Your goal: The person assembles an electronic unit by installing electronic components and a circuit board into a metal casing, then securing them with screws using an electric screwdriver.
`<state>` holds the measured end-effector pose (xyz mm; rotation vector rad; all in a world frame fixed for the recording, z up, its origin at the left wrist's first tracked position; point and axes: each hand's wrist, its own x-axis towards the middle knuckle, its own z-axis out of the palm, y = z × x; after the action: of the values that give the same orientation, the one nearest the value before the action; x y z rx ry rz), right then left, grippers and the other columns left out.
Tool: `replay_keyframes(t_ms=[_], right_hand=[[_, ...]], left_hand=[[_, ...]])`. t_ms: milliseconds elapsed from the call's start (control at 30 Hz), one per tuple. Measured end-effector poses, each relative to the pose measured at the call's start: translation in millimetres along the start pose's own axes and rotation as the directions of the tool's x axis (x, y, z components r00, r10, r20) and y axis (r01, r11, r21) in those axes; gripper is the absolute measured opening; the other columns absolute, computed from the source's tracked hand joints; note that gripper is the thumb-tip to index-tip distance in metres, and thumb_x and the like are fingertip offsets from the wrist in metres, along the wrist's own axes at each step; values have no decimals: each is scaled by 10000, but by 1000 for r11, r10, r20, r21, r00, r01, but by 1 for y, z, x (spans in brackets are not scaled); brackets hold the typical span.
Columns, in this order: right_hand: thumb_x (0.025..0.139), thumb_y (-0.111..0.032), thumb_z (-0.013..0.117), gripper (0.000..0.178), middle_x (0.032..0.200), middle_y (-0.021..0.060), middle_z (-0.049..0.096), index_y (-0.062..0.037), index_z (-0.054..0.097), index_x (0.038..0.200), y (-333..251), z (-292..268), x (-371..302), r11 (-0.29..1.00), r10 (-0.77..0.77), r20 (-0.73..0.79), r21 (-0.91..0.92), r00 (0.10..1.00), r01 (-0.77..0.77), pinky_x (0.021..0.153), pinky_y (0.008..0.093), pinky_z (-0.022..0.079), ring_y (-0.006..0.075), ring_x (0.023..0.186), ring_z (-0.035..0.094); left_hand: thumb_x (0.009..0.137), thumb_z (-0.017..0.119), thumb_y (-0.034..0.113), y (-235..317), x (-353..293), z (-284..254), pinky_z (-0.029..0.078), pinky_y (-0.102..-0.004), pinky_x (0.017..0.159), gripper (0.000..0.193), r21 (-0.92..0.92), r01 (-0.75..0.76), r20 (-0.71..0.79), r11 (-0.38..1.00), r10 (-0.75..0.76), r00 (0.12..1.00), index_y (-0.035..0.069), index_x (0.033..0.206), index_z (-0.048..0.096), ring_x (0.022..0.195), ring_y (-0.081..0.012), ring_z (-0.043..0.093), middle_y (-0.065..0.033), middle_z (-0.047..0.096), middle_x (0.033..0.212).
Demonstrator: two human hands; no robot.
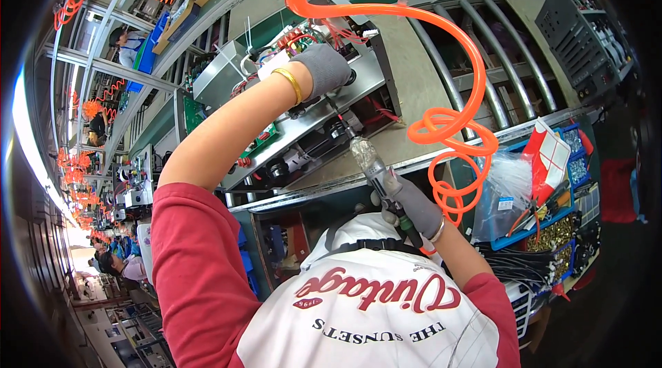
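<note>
My right hand [418,206], in a grey glove, is wrapped round an air screwdriver [372,162] with a dark green lower end. The tool slants up and left, and its bit reaches the side of an open metal chassis [372,75]. Whether the bit sits in a screw is too small to tell. At the chassis's upper part is my left hand [323,68], also grey-gloved, its fingers hidden from view. Wires and circuit boards fill the inside. Along the near side run black round parts [278,168] and a green board [265,139].
A thick orange air hose [476,44] hangs over the bench and coils at the right. Metal rollers [493,57] lie beyond. Blue bins [562,251] of small brass parts and a clear plastic bag [507,192] stand at right. Another dark chassis [576,40] is at far right; people sit at left.
</note>
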<state>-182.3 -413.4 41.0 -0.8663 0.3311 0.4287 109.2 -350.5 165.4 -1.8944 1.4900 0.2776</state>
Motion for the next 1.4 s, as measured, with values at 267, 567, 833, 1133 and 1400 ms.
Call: replay_keyframes(t_ms=[267, 567, 833, 1133, 1400], right_hand=[[935, -695, 544, 640, 857, -6, 574, -87, 543, 1136, 2, -5, 5, 1000, 29, 56, 6, 998, -29, 474, 189, 396, 43, 555, 509], [943, -683, 540, 636, 851, 1, 593, -86, 553, 1163, -10, 2, -1, 996, 59, 59, 64, 997, -62, 464, 193, 394, 56, 545, 508], [1019, -579, 484, 573, 866, 37, 623, -73, 574, 1270, -18, -3, -3, 974, 91, 80, 202, 993, -106, 442, 210, 392, 82, 514, 491], [1037, -574, 438, 545, 861, 53, 626, -96, 567, 1264, -16, -5, -3, 976, 35, 136, 210, 990, -63, 447, 200, 405, 83, 519, 488], [1018, -590, 473, 547, 851, 49, 630, -99, 569, 1241, -10, -9, 1, 983, 49, 104, 173, 993, -66, 445, 200, 405, 83, 518, 493]], left_hand=[[842, 648, 118, 2, 0, -3, 583, -451, 718, 141, -12, 21, 17, 1000, -21, 1000, 94, 908, 770, 860, -364, 736, -158, 742, 904], [810, 676, 151, 0, 2, 4, 572, -452, 692, 126, -23, 41, -29, 999, -42, 999, 99, 880, 766, 832, -346, 735, -138, 735, 862], [804, 693, 163, 1, 1, 2, 576, -455, 676, 131, 12, 42, -29, 999, -42, 999, 99, 891, 768, 834, -342, 738, -143, 735, 864], [778, 707, 188, 0, 1, 8, 572, -456, 713, 138, -54, 60, -63, 997, -63, 996, 111, 869, 776, 834, -360, 727, -150, 732, 862], [748, 719, 190, 1, 2, 7, 566, -451, 697, 145, -55, 77, -55, 996, -80, 995, 128, 865, 779, 818, -357, 721, -146, 731, 869]])
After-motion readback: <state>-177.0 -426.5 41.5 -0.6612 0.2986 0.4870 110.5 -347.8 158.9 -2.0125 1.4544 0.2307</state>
